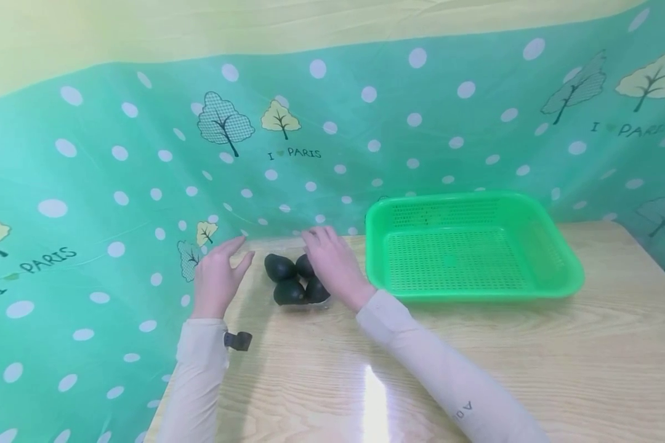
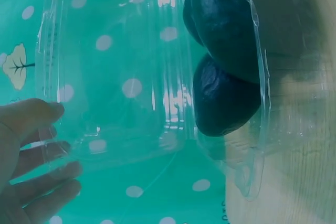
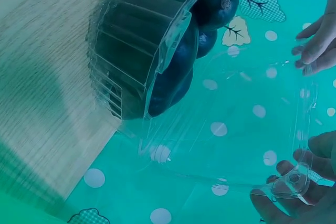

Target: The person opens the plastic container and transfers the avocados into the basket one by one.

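Note:
Several dark avocados (image 1: 279, 268) sit in the base of a clear plastic clamshell box (image 3: 126, 45) on the table. The box's see-through lid (image 2: 126, 77) stands raised at the back, hinged to the base. My left hand (image 1: 217, 280) is left of the box and pinches one side of the lid's edge, thumb in front and fingers behind. Reaching over the right-hand avocados, my right hand (image 1: 335, 261) holds the lid's other corner, with its fingers showing through the plastic in the right wrist view. Part of the avocados is hidden beneath this hand in the head view.
A green perforated plastic basket (image 1: 473, 294) stands on the wooden table (image 1: 310, 381) just right of the box. Behind hangs a green dotted cloth (image 1: 366, 147) with printed trees, which also runs down along the table's left side.

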The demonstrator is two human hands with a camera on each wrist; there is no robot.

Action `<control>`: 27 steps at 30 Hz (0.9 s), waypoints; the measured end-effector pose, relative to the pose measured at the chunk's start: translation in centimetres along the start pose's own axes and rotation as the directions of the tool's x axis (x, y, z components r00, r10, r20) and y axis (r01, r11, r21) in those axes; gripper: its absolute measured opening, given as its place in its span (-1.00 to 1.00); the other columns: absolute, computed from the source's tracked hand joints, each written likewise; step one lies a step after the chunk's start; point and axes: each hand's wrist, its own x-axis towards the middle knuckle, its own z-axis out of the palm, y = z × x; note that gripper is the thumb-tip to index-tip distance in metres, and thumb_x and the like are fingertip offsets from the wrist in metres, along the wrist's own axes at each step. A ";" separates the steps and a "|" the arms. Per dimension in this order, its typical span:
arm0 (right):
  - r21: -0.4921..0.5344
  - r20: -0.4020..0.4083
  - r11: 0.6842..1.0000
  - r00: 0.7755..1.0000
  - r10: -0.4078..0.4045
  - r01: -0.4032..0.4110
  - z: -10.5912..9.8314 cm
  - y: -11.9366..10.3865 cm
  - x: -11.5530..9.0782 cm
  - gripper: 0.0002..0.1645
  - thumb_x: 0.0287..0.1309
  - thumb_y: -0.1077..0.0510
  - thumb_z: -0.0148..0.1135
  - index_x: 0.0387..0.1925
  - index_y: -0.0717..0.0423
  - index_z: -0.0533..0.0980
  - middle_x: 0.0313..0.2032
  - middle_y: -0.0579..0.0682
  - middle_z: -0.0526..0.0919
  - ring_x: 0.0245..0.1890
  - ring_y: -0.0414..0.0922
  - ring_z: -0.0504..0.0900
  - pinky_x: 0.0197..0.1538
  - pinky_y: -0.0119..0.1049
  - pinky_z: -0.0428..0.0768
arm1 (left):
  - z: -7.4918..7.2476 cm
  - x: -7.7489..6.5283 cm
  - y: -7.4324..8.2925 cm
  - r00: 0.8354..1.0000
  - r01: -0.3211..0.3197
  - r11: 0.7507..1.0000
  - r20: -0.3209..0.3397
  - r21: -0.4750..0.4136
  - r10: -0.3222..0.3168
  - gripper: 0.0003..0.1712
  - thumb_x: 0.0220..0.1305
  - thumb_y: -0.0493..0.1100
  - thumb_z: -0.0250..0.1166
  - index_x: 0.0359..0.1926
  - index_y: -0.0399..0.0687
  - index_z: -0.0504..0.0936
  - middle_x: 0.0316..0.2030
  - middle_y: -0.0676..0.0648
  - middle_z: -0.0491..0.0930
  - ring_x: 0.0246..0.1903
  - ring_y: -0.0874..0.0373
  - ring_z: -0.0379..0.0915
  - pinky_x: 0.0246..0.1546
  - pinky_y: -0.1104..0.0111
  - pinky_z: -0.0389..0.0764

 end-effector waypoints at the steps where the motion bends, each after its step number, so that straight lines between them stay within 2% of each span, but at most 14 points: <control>1: -0.001 -0.003 1.000 1.000 0.006 -0.006 0.0 0.1 0.0 -0.60 0.41 0.18 0.10 0.21 0.18 0.45 0.13 0.13 0.54 0.14 0.02 0.48 0.20 -0.24 0.57 | 0.0 0.0 0.1 1.000 0.002 1.000 -0.004 -0.008 -0.002 -0.57 0.25 -0.14 0.38 0.12 -0.19 0.65 0.07 -0.24 0.65 0.06 -0.23 0.58 0.03 -0.08 0.61; 5: -0.010 -0.041 1.000 0.999 0.023 -0.023 -0.2 0.3 0.3 -0.66 0.39 0.19 0.11 0.15 0.14 0.50 0.14 0.18 0.49 0.08 0.05 0.48 0.04 -0.23 0.65 | -0.1 0.2 0.3 1.000 0.013 0.999 -0.015 -0.041 -0.014 -0.59 0.25 -0.12 0.38 0.09 -0.18 0.68 0.04 -0.24 0.67 0.05 -0.23 0.58 0.07 -0.08 0.59; 8: -0.020 -0.056 0.999 0.998 0.031 -0.032 -0.4 0.4 0.4 -0.68 0.36 0.25 0.11 0.11 0.11 0.53 0.11 0.18 0.49 0.02 0.05 0.46 -0.09 -0.25 0.63 | -0.2 0.3 0.3 0.999 0.027 0.998 -0.022 -0.056 -0.028 -0.62 0.26 -0.13 0.38 0.07 -0.18 0.69 0.03 -0.25 0.67 0.05 -0.23 0.58 0.08 -0.07 0.58; 14: -0.038 -0.062 0.994 0.993 0.096 -0.098 -0.8 0.4 0.6 -0.72 0.36 0.21 0.14 0.06 0.08 0.57 -0.14 0.05 0.48 -0.17 -0.02 0.37 -0.24 -0.29 0.47 | 0.1 0.5 0.2 0.997 0.045 0.997 -0.055 -0.070 -0.048 -0.66 0.30 -0.11 0.34 0.03 -0.17 0.70 0.01 -0.22 0.69 0.04 -0.22 0.59 0.08 -0.06 0.59; 20: -0.011 -0.070 0.994 0.992 0.103 -0.104 -1.0 0.5 1.1 -0.72 0.35 0.20 0.16 0.06 0.10 0.58 -0.20 0.03 0.48 -0.21 -0.04 0.38 -0.25 -0.32 0.46 | 0.5 0.9 0.2 0.992 0.056 0.995 -0.106 -0.087 -0.065 -0.70 0.33 -0.11 0.31 0.01 -0.15 0.72 -0.01 -0.20 0.70 0.03 -0.19 0.60 0.11 -0.02 0.58; 27: 0.042 -0.040 0.992 0.992 0.118 -0.116 -1.1 0.9 2.0 -0.72 0.35 0.25 0.14 0.05 0.15 0.57 -0.16 0.06 0.53 -0.17 -0.03 0.46 -0.23 -0.34 0.58 | 0.8 1.2 0.0 0.991 0.085 0.992 -0.097 -0.094 -0.094 -0.69 0.37 -0.10 0.27 0.02 -0.16 0.70 0.01 -0.21 0.69 0.00 -0.20 0.61 0.04 -0.03 0.62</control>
